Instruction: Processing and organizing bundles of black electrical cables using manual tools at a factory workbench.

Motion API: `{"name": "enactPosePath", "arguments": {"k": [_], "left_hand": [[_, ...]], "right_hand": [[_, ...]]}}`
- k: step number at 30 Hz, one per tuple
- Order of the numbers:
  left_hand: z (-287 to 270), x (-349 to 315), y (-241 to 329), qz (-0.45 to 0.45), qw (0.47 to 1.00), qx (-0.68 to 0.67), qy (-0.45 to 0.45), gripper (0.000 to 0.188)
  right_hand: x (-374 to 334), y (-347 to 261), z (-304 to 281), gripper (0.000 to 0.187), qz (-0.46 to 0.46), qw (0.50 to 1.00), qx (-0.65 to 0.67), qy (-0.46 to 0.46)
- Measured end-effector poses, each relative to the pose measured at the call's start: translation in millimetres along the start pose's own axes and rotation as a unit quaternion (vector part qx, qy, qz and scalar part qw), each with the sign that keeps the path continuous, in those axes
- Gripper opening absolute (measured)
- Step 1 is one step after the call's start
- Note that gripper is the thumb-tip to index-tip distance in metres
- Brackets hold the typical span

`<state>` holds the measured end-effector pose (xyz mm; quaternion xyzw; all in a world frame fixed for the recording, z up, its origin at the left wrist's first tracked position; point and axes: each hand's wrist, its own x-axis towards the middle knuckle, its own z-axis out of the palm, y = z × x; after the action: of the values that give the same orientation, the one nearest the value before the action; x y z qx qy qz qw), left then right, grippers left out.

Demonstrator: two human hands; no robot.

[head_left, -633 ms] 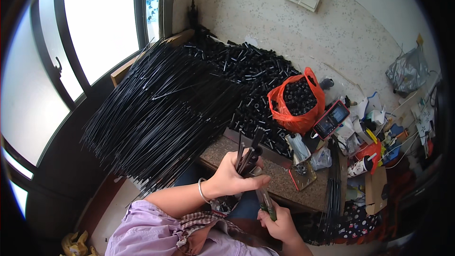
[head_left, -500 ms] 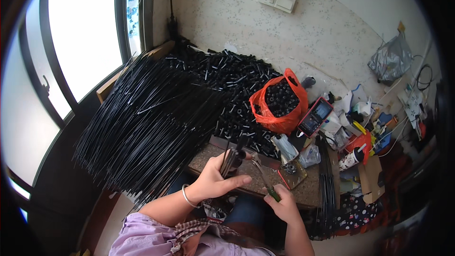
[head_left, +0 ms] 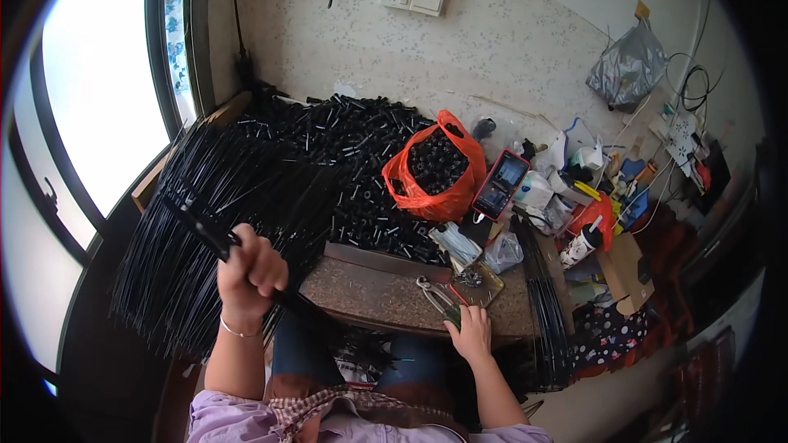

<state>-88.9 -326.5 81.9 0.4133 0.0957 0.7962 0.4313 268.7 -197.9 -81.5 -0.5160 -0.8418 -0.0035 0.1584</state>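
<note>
My left hand (head_left: 249, 269) is closed in a fist around a long black rod-like piece (head_left: 212, 238). The piece slants from over the heap of thin rods at the upper left down toward my lap; its exact kind is blurred. My right hand (head_left: 471, 334) lies at the table's front edge with its fingers stretched out, touching the green handles of a pair of pliers (head_left: 437, 297). The pliers rest on the brown tabletop (head_left: 361, 287), with their metal jaws pointing up and left.
Thin black rods (head_left: 197, 254) form a big heap at left. Small black tubular parts (head_left: 345, 139) cover the table's back. Behind the pliers stand an orange plastic bag (head_left: 435, 201) of black parts and a phone (head_left: 502, 184). A tumbler (head_left: 581, 248) and clutter crowd the right.
My left hand has swung left with the black piece, away from the pliers. My right hand has lowered the pliers onto the table, and its fingers have loosened. The view has shifted right.
</note>
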Motion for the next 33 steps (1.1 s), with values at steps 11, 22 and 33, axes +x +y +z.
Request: {"name": "enactPosePath", "arguments": {"k": [11, 22, 33], "left_hand": [[-23.8, -97.4, -116.0, -0.188, 0.891, -0.329, 0.248, 0.026], [-100.4, -195.1, -213.7, -0.787, 0.583, 0.189, 0.068, 0.055], [57.8, -22.6, -98.2, -0.057, 0.876, 0.471, -0.089, 0.020]], "right_hand": [[15.7, -35.2, -144.2, 0.053, -0.134, 0.428, 0.859, 0.247], [4.1, -112.8, -125.1, 0.028, 0.003, 0.602, 0.786, 0.138], [24.6, -134.6, -110.7, 0.014, 0.022, 0.710, 0.701, 0.062]]}}
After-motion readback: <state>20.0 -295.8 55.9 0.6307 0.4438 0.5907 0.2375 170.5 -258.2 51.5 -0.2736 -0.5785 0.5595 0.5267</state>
